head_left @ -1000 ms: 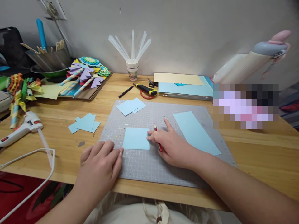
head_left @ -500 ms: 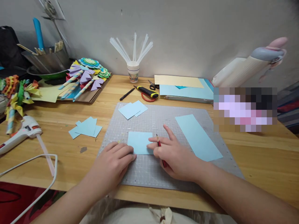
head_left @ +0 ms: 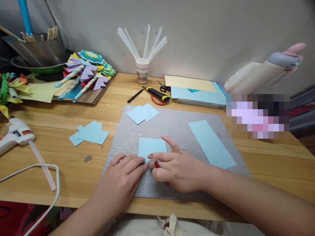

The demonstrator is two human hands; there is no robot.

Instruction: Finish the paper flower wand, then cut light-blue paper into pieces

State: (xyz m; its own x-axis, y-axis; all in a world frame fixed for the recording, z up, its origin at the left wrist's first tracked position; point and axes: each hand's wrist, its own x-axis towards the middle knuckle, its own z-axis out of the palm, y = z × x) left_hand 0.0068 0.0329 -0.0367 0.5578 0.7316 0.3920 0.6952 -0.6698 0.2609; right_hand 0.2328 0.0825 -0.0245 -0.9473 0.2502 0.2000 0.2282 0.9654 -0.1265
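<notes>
A light blue rectangle of paper (head_left: pixel 151 146) lies on the grey cutting mat (head_left: pixel 169 126). At its lower left corner the fingertips and thumb of my left hand (head_left: pixel 125 175) are closed on the paper. My right hand (head_left: pixel 176 168) covers the paper's lower right part, fingers at its bottom edge and index finger raised. A red and black pencil (head_left: pixel 157 165) is gripped in that hand, its point slanting up to the left. Further right, a long blue paper strip (head_left: pixel 212 144) lies on the mat. Two overlapping blue pieces (head_left: pixel 138 114) lie near the mat's back edge.
Left of the mat lie blue paper pieces (head_left: pixel 91 132) and a glue gun (head_left: pixel 21 132) with its cord. Behind are a black pen (head_left: pixel 135 95), a utility knife (head_left: pixel 157 93), scissors (head_left: pixel 162 87), a paper stack (head_left: pixel 199 98), cups with white sticks (head_left: pixel 142 71) and paper flowers (head_left: pixel 88 67).
My right hand has moved left and slightly down along the paper, bringing the pencil nearer my left hand. The view has shifted slightly; my left hand stays at the paper's corner.
</notes>
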